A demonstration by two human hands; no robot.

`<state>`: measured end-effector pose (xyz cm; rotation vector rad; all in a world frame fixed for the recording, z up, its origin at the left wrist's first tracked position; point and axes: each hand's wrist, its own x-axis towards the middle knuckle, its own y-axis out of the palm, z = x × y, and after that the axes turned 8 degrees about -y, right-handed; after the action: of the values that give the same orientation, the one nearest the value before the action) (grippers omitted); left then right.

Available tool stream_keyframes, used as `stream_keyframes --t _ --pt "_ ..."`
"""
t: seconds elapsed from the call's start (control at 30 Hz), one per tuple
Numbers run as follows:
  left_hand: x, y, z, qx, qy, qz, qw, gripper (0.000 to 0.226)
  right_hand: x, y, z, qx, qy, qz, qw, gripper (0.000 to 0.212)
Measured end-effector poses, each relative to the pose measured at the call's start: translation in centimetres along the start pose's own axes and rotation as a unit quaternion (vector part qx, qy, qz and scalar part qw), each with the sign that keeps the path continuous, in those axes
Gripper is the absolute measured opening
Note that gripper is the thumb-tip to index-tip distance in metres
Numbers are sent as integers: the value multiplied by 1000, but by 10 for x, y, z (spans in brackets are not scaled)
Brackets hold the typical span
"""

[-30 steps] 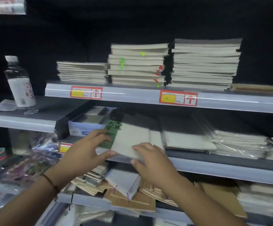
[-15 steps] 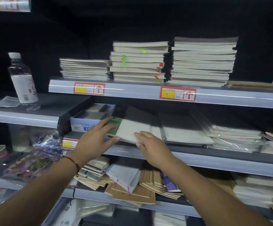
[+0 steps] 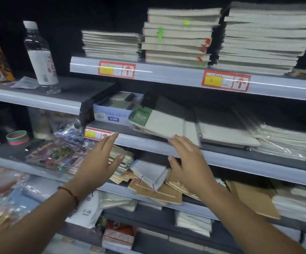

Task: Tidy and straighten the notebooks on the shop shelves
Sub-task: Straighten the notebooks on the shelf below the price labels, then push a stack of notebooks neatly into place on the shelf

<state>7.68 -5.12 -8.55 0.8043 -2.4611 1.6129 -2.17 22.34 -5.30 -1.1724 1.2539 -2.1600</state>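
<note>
Head: hands (image 3: 144, 160) seemingly off notebook (image 3: 159, 121)

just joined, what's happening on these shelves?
A person is tidying notebooks in a shop. Both hands are open in front of the middle shelf: the left hand hovers clear of everything, while the right hand has its fingertips at the near edge of a skewed pile topped by a green-spined notebook. That pile sits crooked. The brown notebooks one shelf down are a jumble.
</note>
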Motion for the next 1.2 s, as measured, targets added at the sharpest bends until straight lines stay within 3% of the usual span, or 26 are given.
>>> stream_keyframes --t 0.13,0.4,0.67,0.97,1.2 --pt "-43 20 34 38 -38 40 998 69 -47 31 6 50 -40 -5 998 44" --pt "-130 32 30 65 -158 84 982 63 -94 85 -5 82 -37 158 983 51" --pt "-160 47 20 75 -166 106 978 62 -113 108 -1 113 0 198 974 57" --pt "-92 75 51 60 -109 107 986 61 -68 139 31 104 23 191 976 54" --pt "7 100 103 127 -53 126 983 64 30 201 54 100 115 192 969 58"
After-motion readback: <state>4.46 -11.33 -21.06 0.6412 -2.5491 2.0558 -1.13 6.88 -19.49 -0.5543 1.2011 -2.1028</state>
